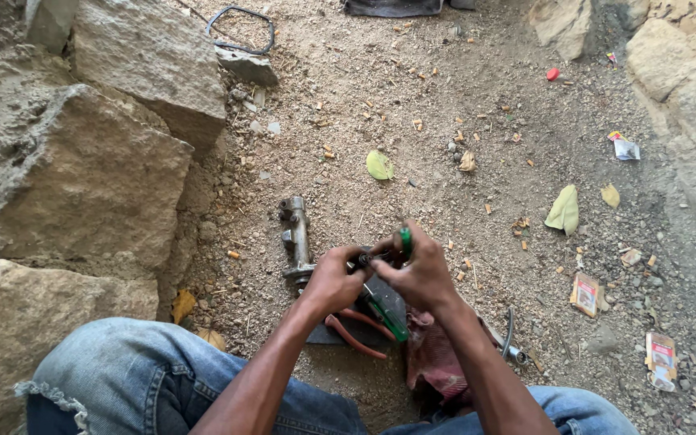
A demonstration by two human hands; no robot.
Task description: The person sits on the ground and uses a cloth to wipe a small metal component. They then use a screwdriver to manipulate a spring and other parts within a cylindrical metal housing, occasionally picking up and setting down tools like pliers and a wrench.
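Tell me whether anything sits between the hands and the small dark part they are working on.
Nothing visible does. The left hand and right hand both already pinch the small dark part directly, above the metal cylinder on the dirt. The right hand also grips a green-handled tool.

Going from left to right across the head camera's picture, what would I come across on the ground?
Big stone blocks → grey metal cylinder part → left hand → right hand → yellow-green leaf → torn white wrapper.
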